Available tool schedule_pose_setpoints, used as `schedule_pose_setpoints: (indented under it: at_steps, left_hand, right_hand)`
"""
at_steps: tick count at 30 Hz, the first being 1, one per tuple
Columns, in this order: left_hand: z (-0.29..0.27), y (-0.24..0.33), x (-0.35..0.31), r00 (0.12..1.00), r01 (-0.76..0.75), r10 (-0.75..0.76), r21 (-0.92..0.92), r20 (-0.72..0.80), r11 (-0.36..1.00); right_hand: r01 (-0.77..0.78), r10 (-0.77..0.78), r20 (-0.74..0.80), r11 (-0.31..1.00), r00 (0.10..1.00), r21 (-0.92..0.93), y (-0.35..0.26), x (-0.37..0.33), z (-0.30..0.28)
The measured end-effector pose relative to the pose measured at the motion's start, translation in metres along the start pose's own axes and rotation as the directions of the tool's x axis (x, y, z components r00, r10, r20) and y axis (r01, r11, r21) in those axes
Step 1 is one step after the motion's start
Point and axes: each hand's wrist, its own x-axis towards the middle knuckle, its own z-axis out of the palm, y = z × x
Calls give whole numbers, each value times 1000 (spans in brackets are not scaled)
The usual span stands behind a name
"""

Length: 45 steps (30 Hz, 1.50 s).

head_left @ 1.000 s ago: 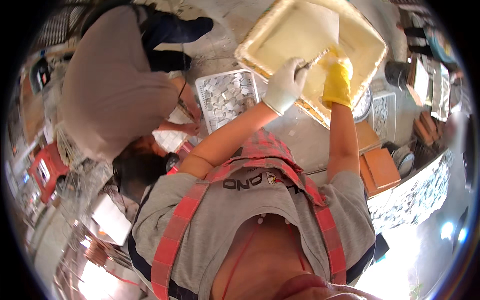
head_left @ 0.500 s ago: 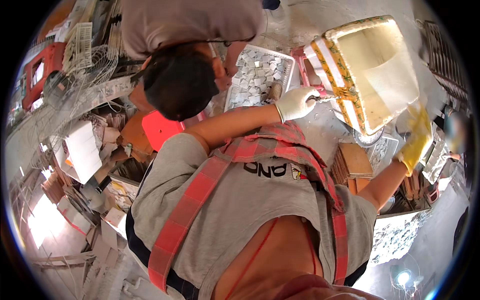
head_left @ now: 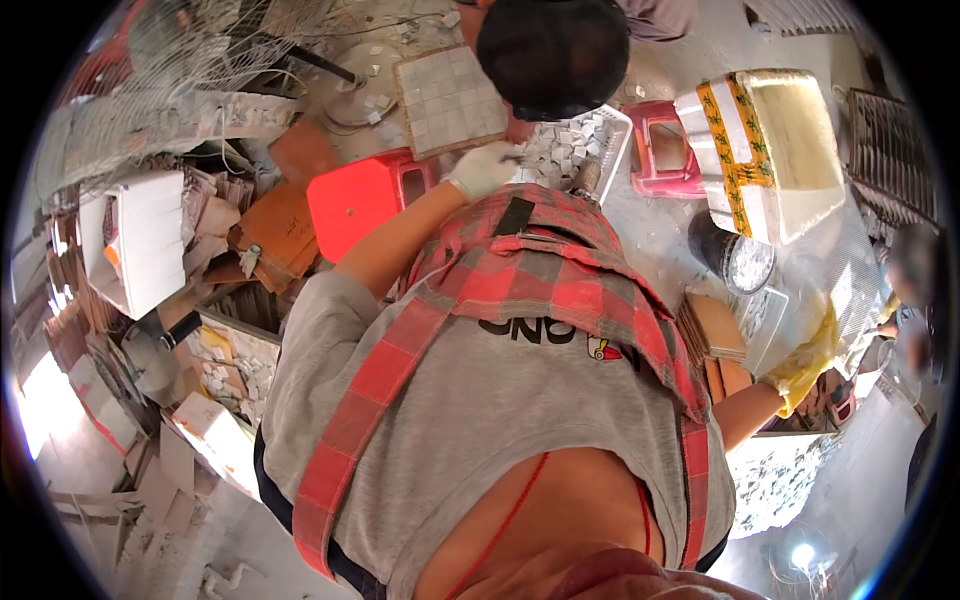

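Observation:
My left hand [head_left: 485, 170], in a white glove, has its fingers curled in beside the white crate [head_left: 622, 150] of small pale tile pieces [head_left: 562, 150]. Something small and dark shows at its fingertips, too little to name. Off to the right is my right hand [head_left: 805, 365] in a yellow glove. It is smeared by motion, beside a translucent ribbed sheet [head_left: 825, 265]; whether it grips the sheet is unclear. A white foam box [head_left: 725, 150] with yellow patterned tape lies tilted toward the far right, its hollow facing right.
A co-worker's head [head_left: 552, 55] leans over the crate. Around me stand a red stool [head_left: 350, 205], a pink-red stool [head_left: 662, 150], a black bucket [head_left: 712, 240] and stacked brown boards [head_left: 715, 325]. A tile-covered panel [head_left: 450, 100] lies at the far side.
My left hand has moved left, from the foam box to the tile crate. The right hand has come down and nearer, away from the box. The box now sits farther right; the view has shifted.

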Motion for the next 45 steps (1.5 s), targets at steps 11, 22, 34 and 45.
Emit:
schedule_pose_setpoints:
  at_steps: [11, 22, 34, 45]
  left_hand:
    - [-102, -195, -225, 611, 540, -760, -586, -220, 604]
    - [-54, -255, -262, 477, 609, -872, -676, -104, 414]
    - [-60, -287, -265, 493, 606, -869, -698, -47, 382]
    - [-56, -287, -249, 495, 664, -867, -618, -60, 422]
  right_hand:
    - [-46, 42, 94, 998, 995, 37, 17, -97, 11]
    - [-71, 67, 158, 997, 985, 19, 27, -118, 28]
    - [-129, 126, 173, 992, 977, 6, 37, -125, 23]
    - [-153, 152, 178, 988, 972, -5, 43, -130, 17]
